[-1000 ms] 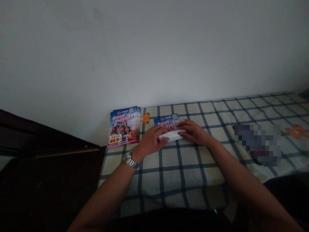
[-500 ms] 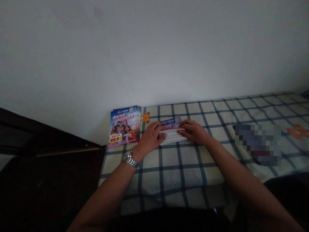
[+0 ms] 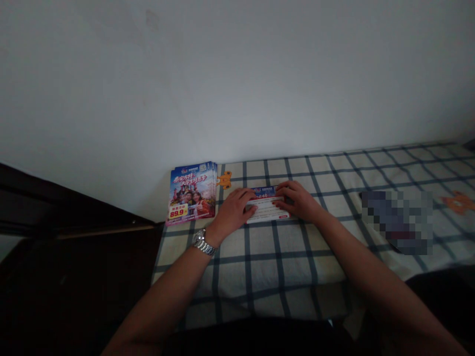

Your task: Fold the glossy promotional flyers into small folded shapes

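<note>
A printed flyer (image 3: 267,209) lies on the checked cloth, its lower part folded up so that the white back side shows. Above the fold a strip of its blue front is visible. My left hand (image 3: 237,207), with a metal watch on the wrist, grips the flyer's left end between thumb and fingers. At the right end, my right hand (image 3: 297,201) holds the folded layer with its fingers bent. To the left of my left hand lies a stack of matching flyers (image 3: 191,193), picture side up.
The blue-and-white checked cloth (image 3: 260,267) covers the surface up to the pale wall (image 3: 237,79). A pixelated dark object (image 3: 395,222) lies on the right. Beyond the left edge is a dark area with a dark wooden panel (image 3: 67,202).
The folded part now reaches higher, leaving less of the blue front showing, and more of the white back is visible. Both hands stay on the flyer with only small shifts.
</note>
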Demonstrator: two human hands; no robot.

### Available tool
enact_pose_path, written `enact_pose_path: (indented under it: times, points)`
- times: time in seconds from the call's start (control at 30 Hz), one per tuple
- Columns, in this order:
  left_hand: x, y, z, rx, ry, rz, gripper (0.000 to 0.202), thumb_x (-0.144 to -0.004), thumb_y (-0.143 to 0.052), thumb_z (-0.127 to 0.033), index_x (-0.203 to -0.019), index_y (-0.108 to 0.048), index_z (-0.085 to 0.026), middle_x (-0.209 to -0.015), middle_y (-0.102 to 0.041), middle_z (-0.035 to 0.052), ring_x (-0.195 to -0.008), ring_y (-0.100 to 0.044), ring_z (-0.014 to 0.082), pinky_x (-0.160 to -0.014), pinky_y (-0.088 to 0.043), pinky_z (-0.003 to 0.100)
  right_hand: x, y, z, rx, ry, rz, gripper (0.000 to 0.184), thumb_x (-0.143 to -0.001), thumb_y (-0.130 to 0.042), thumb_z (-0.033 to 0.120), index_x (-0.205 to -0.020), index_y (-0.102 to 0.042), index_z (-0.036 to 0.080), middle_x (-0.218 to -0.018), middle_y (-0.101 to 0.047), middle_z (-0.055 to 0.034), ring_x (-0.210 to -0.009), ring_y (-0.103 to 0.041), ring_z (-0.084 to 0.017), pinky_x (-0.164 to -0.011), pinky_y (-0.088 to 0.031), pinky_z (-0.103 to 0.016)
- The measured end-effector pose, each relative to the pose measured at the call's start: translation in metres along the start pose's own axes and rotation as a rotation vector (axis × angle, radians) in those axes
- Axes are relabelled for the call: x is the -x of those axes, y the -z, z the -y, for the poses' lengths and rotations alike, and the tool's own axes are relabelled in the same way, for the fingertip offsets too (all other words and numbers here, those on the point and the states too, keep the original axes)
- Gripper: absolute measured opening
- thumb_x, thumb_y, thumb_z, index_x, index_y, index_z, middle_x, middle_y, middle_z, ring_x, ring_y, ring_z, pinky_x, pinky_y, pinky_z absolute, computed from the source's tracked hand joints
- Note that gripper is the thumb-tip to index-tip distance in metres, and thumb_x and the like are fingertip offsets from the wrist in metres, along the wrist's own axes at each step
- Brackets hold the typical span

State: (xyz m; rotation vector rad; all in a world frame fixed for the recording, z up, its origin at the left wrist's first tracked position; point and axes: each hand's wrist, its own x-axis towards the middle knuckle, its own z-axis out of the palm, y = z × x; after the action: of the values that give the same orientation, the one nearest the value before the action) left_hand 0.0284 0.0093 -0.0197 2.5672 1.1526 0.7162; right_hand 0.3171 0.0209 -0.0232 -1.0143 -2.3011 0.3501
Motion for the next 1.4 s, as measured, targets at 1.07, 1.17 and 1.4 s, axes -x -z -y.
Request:
enact_pose_path:
  times: [1.07,1.17,1.4]
  points:
    - [-0.0027,0.0038,0.0013,-0.07,0.114,-0.06,0.033,-0.095,-0.07,-0.027,-0.126,-0.061,-0.021,-0.123,-0.061,0.0082,-0.119,-0.056,0.0282,-0.108,-0.049,0.047,0.0002,-0.0043,-0.0047,0.043,-0.047,0.017,0.033,-0.095,-0.07,0.035,-0.127,-0.068,0.026,-0.123,-0.066,-0.012,-0.113,-0.061,-0.032,-0.098,-0.053,-0.051]
    - [-0.0025,0.002,0.0028,-0.071,0.12,-0.065,0.034,-0.095,-0.07,-0.028,-0.128,-0.062,-0.022,-0.124,-0.061,0.0074,-0.12,-0.056,0.0273,-0.108,-0.049,0.046,0.0006,-0.0049,-0.0045,0.078,-0.071,-0.008,0.039,-0.094,-0.071,0.037,-0.131,-0.068,0.026,-0.122,-0.065,-0.013,-0.112,-0.06,-0.033,-0.096,-0.054,-0.051]
    - [-0.0021,0.0006,0.0046,-0.105,0.136,-0.087,0.033,-0.094,-0.072,-0.029,-0.125,-0.065,-0.021,-0.121,-0.061,0.0083,-0.118,-0.055,0.028,-0.107,-0.049,0.046,0.0004,-0.0015,0.0014,0.146,-0.116,-0.022,0.038,-0.094,-0.071,0.041,-0.128,-0.07,0.025,-0.115,-0.064,-0.0129,-0.108,-0.059,-0.033,-0.095,-0.053,-0.052]
